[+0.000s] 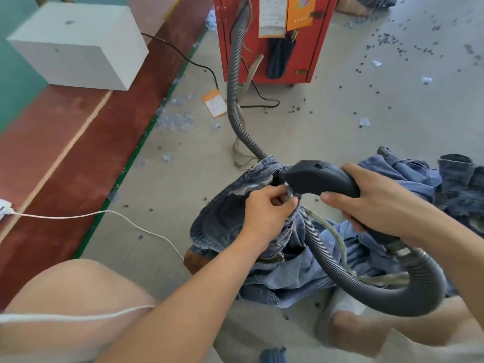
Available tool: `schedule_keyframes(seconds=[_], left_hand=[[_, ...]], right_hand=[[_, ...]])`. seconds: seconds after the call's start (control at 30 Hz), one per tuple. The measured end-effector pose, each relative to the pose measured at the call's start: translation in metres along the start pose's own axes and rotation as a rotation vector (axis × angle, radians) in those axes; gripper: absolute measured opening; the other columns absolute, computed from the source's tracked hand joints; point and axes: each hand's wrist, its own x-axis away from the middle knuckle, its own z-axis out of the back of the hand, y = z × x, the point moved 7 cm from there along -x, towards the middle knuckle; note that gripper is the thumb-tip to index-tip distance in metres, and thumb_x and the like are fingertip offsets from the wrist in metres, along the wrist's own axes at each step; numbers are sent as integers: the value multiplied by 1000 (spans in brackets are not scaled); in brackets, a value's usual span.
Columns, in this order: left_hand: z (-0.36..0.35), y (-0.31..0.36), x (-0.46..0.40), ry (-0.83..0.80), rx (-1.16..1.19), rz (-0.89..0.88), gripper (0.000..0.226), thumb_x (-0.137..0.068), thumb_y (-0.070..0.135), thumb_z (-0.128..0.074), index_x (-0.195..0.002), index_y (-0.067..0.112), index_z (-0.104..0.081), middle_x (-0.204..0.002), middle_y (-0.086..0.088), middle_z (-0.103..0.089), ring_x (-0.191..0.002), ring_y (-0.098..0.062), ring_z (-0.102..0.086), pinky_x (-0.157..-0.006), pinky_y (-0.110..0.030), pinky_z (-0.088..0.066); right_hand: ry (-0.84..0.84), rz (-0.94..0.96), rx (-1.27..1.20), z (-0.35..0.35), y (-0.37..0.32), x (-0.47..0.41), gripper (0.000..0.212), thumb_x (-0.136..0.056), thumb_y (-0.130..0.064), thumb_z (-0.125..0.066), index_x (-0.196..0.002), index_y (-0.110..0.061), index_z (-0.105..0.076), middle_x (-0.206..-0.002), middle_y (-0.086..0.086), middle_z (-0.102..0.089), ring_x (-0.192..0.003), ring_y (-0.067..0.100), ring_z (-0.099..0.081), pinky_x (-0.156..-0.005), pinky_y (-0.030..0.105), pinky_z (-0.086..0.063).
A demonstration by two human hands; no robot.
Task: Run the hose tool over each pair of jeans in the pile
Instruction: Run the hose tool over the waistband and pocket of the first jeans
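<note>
A pair of blue jeans [222, 221] is bunched up in front of me, above the floor. My left hand [267, 210] pinches a fold of its denim near the waistband. My right hand [377, 203] grips the dark curved handle of the hose tool [317, 176], whose nozzle end points left into the gathered denim. The grey ribbed hose [419, 286] loops down under my right wrist and runs up to a red machine [269, 40]. More jeans [455, 179] lie in a pile on the right.
A white box [78, 45] sits on a red-brown platform [86, 142] at the left. A white cable [104, 213] and a black cable [193, 61] cross the grey floor, which is littered with dark scraps, plastic bits and an orange tag [214, 103]. My bare knees are at the bottom.
</note>
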Motion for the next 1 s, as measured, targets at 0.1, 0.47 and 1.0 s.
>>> schedule_keyframes(seconds=[0.1,0.47,1.0], left_hand=[[-3,-2,2,14,-102,-54,5,-87,9,-80,-84,7,-76,-62,16,-54,-60,0,-47,-69,-19,-45],[0,-3,4,-3,-129,-80,9,-90,5,-76,-98,2,-79,-86,12,-62,-74,1,-57,-76,-10,-45],[-4,-1,14,-127,-176,-79,41,-88,10,-79,-127,11,-65,-115,17,-64,-116,8,-56,-102,-15,-47]], right_hand=[[108,-27,17,2,-1,-13,20,-97,-45,-64,-101,-30,-51,-66,1,-68,-42,10,-64,-47,30,-47],[-112,-81,-228,-5,-2,-13,12,-98,-33,-69,-100,-25,-60,-59,2,-62,-45,19,-56,-44,30,-50],[60,-104,-248,13,-8,-29,13,-97,-33,-69,-101,-24,-60,-59,2,-62,-44,17,-56,-46,30,-52]])
